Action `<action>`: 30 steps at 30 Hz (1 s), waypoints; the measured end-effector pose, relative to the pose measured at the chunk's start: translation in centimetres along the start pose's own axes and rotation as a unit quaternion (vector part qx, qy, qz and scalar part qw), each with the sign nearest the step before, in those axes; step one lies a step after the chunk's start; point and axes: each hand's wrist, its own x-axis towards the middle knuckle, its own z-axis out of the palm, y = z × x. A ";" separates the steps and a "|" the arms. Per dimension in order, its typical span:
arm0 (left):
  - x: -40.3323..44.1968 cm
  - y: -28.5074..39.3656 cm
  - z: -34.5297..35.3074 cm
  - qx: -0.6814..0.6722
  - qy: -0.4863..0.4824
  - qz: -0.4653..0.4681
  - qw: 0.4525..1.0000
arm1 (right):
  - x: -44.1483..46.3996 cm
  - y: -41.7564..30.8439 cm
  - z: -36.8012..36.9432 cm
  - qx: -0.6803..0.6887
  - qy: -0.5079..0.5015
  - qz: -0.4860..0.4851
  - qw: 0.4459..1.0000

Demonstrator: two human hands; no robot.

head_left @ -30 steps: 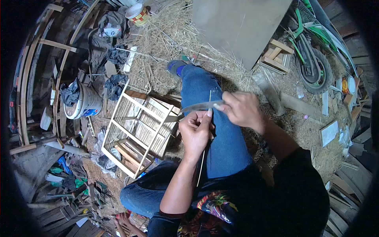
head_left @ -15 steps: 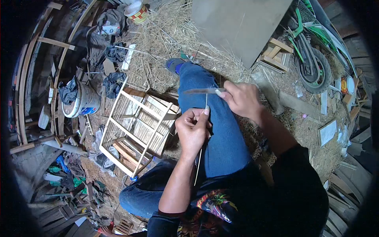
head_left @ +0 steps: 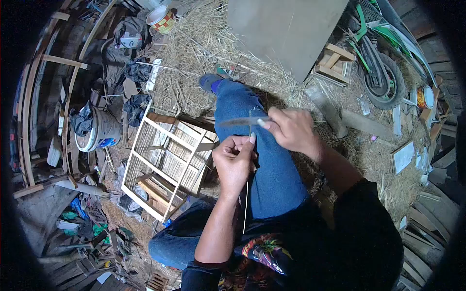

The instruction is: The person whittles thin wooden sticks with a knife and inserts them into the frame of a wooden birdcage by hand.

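Observation:
My left hand [head_left: 234, 162] is closed, pinching a thin pale stick [head_left: 246, 206] between thumb and fingers above the raised jeans leg [head_left: 274, 179]. The stick's short upper end stands out past my thumb, and its long lower end hangs toward my lap. In my closed right hand [head_left: 293, 130] is a knife [head_left: 237, 121]; its handle is hidden in the fist. The blade points left and lies across the upper end of the stick, just above my left thumb. Motion blurs the blade, so I cannot tell whether its edge touches the stick.
A slatted wooden cage [head_left: 167, 169] stands left of my legs. Farther left is a white bucket [head_left: 99, 131] with a black bag. A large flat board [head_left: 286, 34] lies ahead, with a green bike [head_left: 383, 77] and a small wooden stool [head_left: 335, 63] to its right. Straw covers the floor.
The knife has moved slightly down along the stick, closer to my left thumb. My left hand keeps its pinch, and the stick hangs more upright. The whole view has shifted a little.

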 end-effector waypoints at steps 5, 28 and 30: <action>0.0 0.0 0.3 -0.010 -0.006 -0.012 1.000 | 0.3 1.4 0.4 -0.021 -0.011 0.039 0.999; 0.3 0.5 0.2 0.000 -0.026 -0.022 0.999 | 0.6 0.8 -0.1 -0.010 -0.018 0.017 1.000; 0.2 0.3 0.3 0.003 -0.021 -0.021 1.000 | 0.5 1.6 0.1 -0.032 -0.023 0.036 0.999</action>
